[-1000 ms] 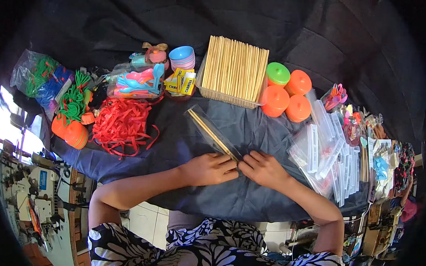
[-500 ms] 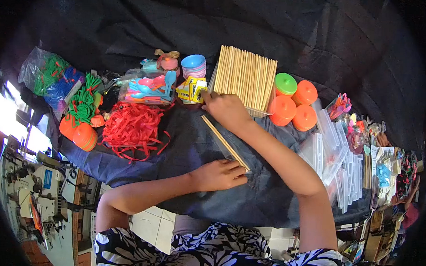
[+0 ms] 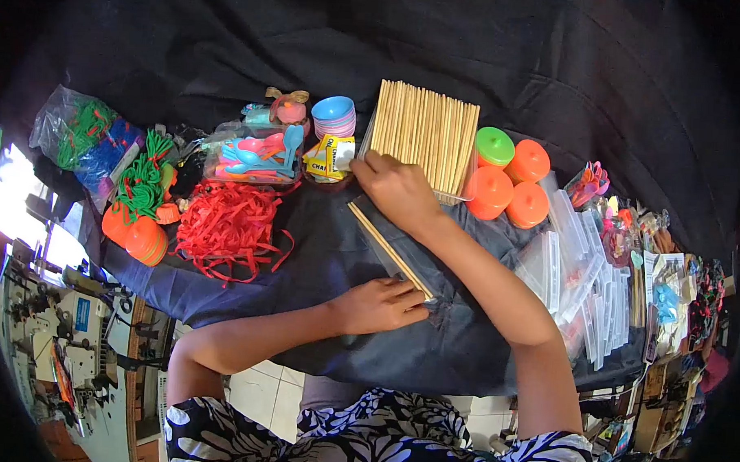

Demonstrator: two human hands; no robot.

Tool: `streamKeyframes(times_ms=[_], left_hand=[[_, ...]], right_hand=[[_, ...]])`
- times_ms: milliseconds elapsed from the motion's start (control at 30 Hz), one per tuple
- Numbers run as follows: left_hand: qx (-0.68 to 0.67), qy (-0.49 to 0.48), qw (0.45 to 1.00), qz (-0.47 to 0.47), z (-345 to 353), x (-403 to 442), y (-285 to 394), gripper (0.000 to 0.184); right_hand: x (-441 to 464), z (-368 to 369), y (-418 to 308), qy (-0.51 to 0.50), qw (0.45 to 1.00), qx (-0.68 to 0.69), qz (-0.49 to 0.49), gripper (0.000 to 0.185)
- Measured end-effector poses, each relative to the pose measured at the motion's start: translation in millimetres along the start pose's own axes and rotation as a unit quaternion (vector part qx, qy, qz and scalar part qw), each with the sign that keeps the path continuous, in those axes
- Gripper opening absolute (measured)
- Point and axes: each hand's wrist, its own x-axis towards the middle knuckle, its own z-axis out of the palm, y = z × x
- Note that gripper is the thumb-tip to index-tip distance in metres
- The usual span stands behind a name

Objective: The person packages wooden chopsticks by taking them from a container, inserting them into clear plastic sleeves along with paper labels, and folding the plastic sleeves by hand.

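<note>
A pair of wooden chopsticks (image 3: 390, 250) lies slantwise on the black cloth, seemingly in a clear plastic sleeve. Curled over the near end of the pair is my left hand (image 3: 375, 306), its fingertips closed on the sticks and sleeve. My right hand (image 3: 397, 191) reaches across to a small bowl of yellow printed labels (image 3: 327, 158). Its fingers are bent together at the right edge of a yellow-and-white label (image 3: 344, 154); the thumb is mostly hidden. Behind that hand stands a clear box packed with wooden chopsticks (image 3: 422, 135).
Orange lidded tubs (image 3: 490, 193) and a green one (image 3: 494, 146) sit right of the box. Red ribbon strips (image 3: 227, 230), a box of plastic spoons (image 3: 258, 155) and stacked bowls (image 3: 334, 114) lie left. Clear plastic cases (image 3: 596, 296) are at the right.
My right hand has shifted very slightly at the labels, its fingers a little more drawn together. My left hand and the chopsticks under it stay almost still.
</note>
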Motion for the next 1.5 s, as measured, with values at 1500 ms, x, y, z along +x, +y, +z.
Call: streamKeyframes(times_ms=[1500], left_hand=[[-0.046, -0.019, 0.998, -0.036, -8.2, 2.3, 2.3, 0.013]], right_hand=[[-188.2, -125.3, -40.7, -0.255, 0.910, 0.285, 0.158, 0.037]])
